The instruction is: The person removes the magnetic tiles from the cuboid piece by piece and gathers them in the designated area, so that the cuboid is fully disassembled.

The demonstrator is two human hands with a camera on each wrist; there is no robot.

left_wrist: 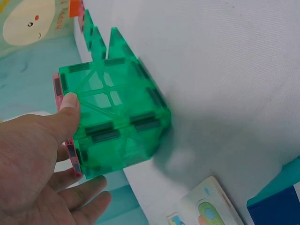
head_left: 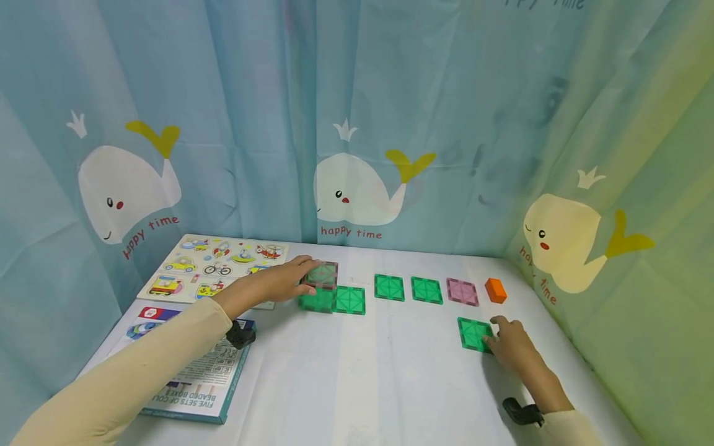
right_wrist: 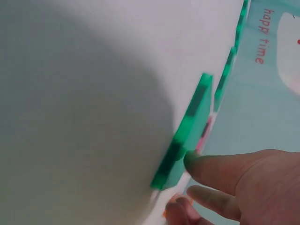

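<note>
My left hand grips a small block of magnetic tiles at the back middle of the table. Its thumb presses a green tile side, and its fingers reach behind a pink tile on top. Joined on the right is another green tile. Nearer the front right, my right hand is at the right edge of a separate green tile. In the right wrist view the thumb touches that green tile, while the other fingers lie bent beside it.
Behind lie two green tiles, a pink tile and an orange block in a row. At left are a picture puzzle board and a boxed toy. Whale-print curtains border the table.
</note>
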